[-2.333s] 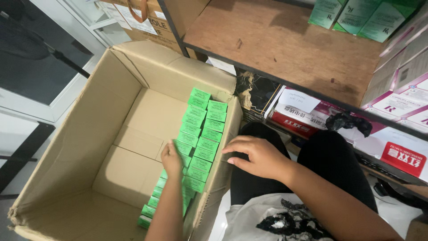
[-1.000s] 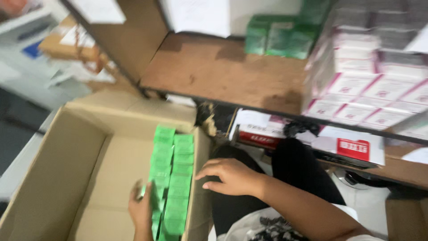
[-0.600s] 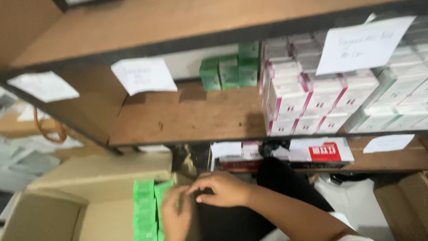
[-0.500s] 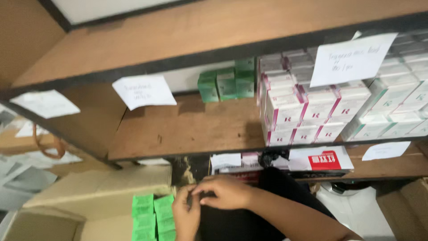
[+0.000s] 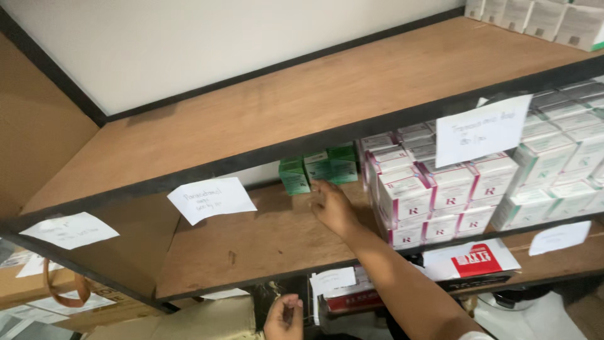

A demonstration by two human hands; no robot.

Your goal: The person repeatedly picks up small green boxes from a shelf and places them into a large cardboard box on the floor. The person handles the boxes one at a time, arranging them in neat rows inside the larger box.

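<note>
R hand (image 5: 333,208) now up at green boxes (image 5: 318,169), off carton edge.

The right arm stretches up and forward, forearm bare, wrist straight. The right hand (image 5: 331,205) is palm down, its fingers spread loosely and pointing ahead, none curled into a grip. The left hand (image 5: 283,317) sits low near the bottom edge, its fingers bent inward in a loose curl; only the hand shows.
</note>
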